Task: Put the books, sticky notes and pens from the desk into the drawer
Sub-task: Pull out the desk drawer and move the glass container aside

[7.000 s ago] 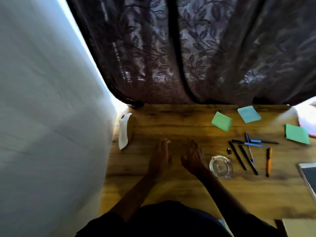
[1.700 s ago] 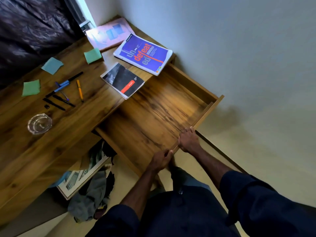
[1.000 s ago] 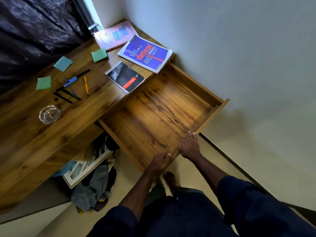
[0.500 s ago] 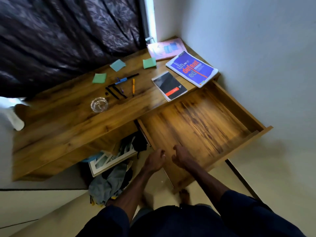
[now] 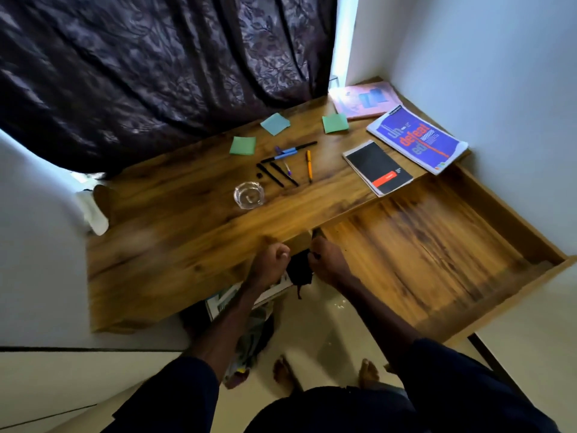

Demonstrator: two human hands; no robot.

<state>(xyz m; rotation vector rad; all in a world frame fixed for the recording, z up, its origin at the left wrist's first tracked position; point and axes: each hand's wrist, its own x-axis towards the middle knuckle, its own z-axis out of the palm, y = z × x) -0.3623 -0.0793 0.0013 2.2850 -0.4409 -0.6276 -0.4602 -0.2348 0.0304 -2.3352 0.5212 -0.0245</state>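
- head view, my only feed; I list from the hands outward.
- left hand (image 5: 270, 263): at the front edge of the desk (image 5: 156, 245), fingers curled into a fist, and I see nothing inside it. It is motion-blurred.
- right hand (image 5: 327, 260): just beside the left, at the near-left corner of the drawer (image 5: 515, 295). Its fingertips meet a dark cloth (image 5: 299, 271) hanging between the two hands. I cannot tell whether it grips the cloth or only lies against it.
- drawer: pulled out at the desk's right end, bare wood floor showing.
- books: I count three, all on the desk top at its right end.
  - pink book (image 5: 365, 100) in the far corner by the wall
  - blue book (image 5: 416, 139) with orange lettering, just beside it
  - black notebook (image 5: 377, 168) with a red label, at the desk edge above the drawer
- sticky notes: three pads, all on the desk.
  - green pad (image 5: 243, 145)
  - pale blue pad (image 5: 275, 123)
  - second green pad (image 5: 335, 123), nearest the pink book
- pens (image 5: 283, 173): a loose cluster mid-desk, between the pads and the front edge. It includes an orange pen (image 5: 309, 165), a blue pen (image 5: 285, 154) and several black ones.
- glass ashtray (image 5: 249, 195): near the pens, on their near side.
- curtain (image 5: 156, 73): dark, leaf-patterned, behind the desk.
- under the desk: papers (image 5: 271, 289) and cloth, detail unclear.
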